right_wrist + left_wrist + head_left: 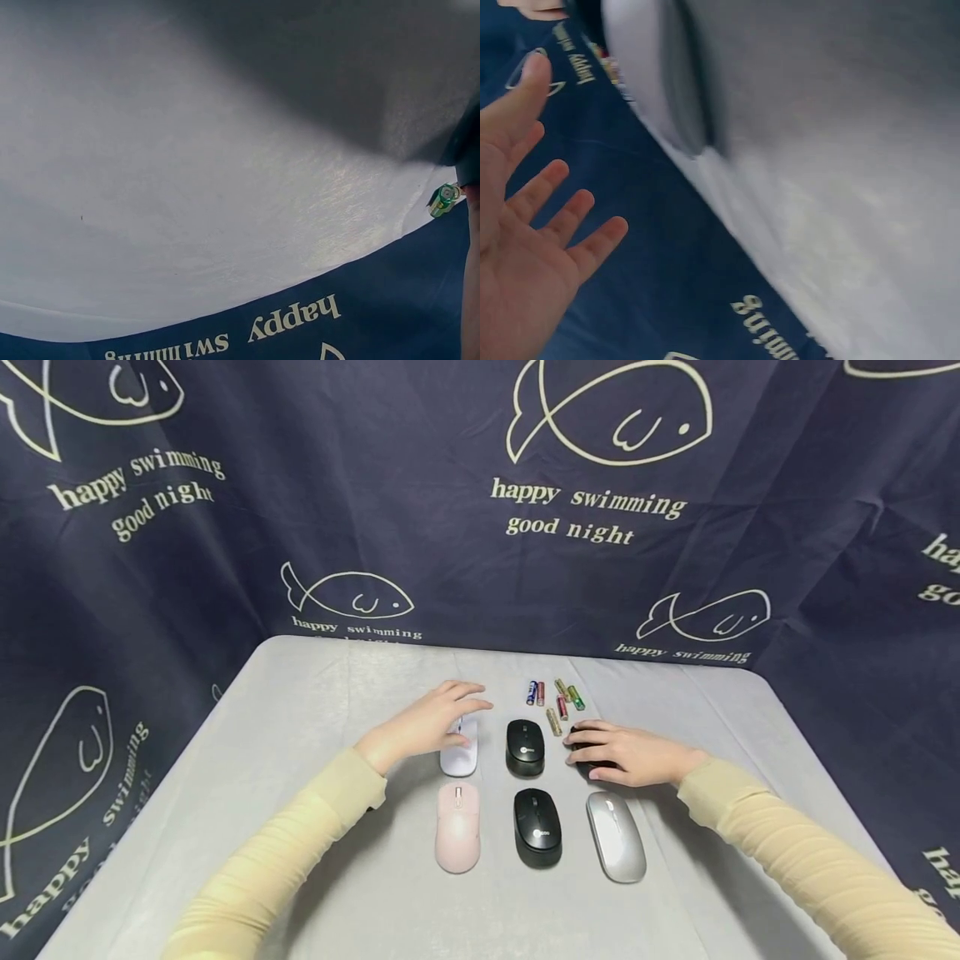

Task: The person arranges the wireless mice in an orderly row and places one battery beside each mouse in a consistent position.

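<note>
My left hand [431,722] reaches over a white mouse [459,756], fingers spread and extended. In the left wrist view the same hand [525,225] has its palm showing and nothing in it, beside the mouse's pale edge [641,67]. Over on the right, my right hand [630,753] holds a black mouse [581,741] from above, with fingers across its top and thumb at its near side; the hand hides most of it. Between the hands lies a second black mouse [525,747].
Nearer me sit a pink mouse [457,828], another black mouse [537,828] and a silver mouse [617,837]. Several small batteries, including a blue one [532,692] and a green one [576,697], lie behind them on the white-covered table [360,893]. Dark printed curtains [450,552] enclose the table.
</note>
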The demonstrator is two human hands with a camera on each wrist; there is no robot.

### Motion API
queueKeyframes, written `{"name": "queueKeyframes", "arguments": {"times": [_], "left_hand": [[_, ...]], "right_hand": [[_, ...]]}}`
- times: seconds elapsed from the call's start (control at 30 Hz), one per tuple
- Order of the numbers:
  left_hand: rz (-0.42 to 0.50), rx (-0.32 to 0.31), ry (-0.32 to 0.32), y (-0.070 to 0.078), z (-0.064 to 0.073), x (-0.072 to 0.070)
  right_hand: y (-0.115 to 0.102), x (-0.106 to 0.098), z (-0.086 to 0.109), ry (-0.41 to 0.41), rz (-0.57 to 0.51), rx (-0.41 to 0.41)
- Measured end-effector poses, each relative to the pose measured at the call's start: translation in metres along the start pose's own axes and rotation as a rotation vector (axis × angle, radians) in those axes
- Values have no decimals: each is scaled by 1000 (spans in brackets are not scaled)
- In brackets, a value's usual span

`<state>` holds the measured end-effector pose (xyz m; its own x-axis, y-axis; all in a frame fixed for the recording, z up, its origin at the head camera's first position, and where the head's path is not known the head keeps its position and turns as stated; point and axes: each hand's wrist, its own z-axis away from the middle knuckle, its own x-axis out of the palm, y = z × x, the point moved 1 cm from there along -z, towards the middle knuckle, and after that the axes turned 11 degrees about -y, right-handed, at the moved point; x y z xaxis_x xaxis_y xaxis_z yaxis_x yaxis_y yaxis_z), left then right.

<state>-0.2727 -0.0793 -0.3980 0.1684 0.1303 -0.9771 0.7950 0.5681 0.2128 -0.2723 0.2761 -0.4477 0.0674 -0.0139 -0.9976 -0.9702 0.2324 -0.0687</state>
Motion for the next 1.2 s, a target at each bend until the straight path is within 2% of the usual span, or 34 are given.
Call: {"name": "queueKeyframes", "arguments": {"times": [0.27, 0.4, 0.6, 0.9, 1.2], "left_hand": [[71, 20, -110, -12, 7, 21], [102, 34, -157, -14, 11, 28], [123, 41, -174, -15, 13, 31], [142, 11, -194, -12, 12, 30], [154, -14, -188, -13, 10, 31]], "right_hand": [[-1, -1, 0, 6, 12, 8], [-4, -1, -1, -3, -21, 52], [-10, -4, -2, -18, -61, 118], [-16, -10, -6, -55, -73, 166], [-10, -22, -17, 12, -69, 158]]}}
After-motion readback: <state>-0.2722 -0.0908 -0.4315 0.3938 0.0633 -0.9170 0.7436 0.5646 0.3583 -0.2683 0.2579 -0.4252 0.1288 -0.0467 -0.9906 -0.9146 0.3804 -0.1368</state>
